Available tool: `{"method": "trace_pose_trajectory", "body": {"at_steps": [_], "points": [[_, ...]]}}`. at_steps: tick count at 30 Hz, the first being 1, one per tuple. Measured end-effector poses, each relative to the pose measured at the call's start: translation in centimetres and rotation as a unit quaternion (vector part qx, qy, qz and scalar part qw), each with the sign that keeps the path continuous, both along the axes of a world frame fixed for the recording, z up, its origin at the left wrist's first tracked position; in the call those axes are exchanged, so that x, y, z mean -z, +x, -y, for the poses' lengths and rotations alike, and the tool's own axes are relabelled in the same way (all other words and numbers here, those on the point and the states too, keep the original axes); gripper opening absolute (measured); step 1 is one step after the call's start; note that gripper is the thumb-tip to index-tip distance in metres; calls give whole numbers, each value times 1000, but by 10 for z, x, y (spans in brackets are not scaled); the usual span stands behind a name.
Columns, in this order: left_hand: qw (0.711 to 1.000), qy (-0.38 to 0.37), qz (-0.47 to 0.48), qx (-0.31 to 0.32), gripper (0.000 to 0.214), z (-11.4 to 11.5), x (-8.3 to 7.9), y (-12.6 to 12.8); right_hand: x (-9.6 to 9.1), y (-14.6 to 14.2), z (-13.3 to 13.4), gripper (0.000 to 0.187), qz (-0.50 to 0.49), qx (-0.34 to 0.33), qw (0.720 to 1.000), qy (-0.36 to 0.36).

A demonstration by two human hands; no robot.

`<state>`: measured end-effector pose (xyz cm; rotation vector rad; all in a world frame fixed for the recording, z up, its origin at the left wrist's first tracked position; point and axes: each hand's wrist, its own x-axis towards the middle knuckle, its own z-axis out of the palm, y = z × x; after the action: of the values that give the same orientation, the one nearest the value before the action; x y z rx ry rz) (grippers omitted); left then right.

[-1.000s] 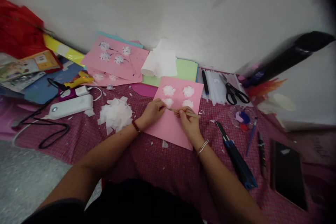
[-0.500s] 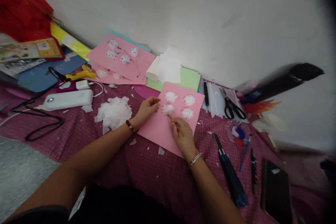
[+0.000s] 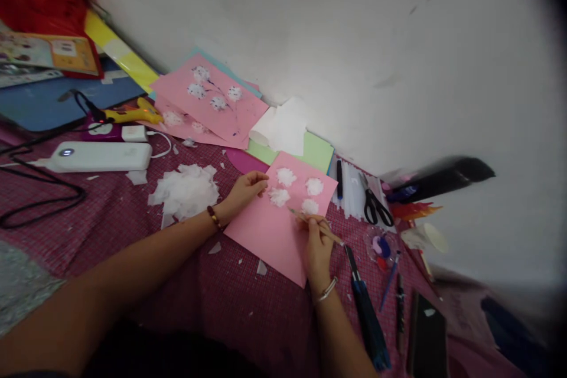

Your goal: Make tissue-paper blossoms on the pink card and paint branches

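A pink sheet of paper lies in front of me with several fluffy white paper flowers on its upper part. At the sheet's left edge is my left hand, its bent fingers and thumb closed on that edge. My right hand is closed around a thin light-brown stick, held over the sheet's right side. The stick's tip is just below the flowers, apart from them. Left of the sheet sits a heap of white paper pieces.
Behind are pink sheets with finished-looking flowers and a white paper roll. At left lie a yellow glue gun and a white power bank. On the right are scissors, a utility knife, a paint palette and a phone.
My right hand has drawn the stick's tip back from the lower left flower, and the stick now leans to the right. My left hand stays by the sheet's edge. The whole view has shifted.
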<state>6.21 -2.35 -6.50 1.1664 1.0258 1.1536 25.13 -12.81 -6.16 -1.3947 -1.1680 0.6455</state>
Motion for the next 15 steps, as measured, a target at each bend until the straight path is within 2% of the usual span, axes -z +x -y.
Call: {"method": "trace_pose_trajectory", "body": {"at_steps": [5,7,10,15], "points": [[1000,2,-8,-5,13,0,-1,-1,2,0,0,18,18,-14,999,-28],[1000,10,-22,-1,17,1,-1,-1,-1,-1,0,19,47,-4,998,-32],[999,25,-26,10,10,3,0,2,-5,-1,-2,21,104,2,994,-28],[984,107,-142,27,10,8,5,6,-5,-4,-8,31,136,-69,987,-46]]}}
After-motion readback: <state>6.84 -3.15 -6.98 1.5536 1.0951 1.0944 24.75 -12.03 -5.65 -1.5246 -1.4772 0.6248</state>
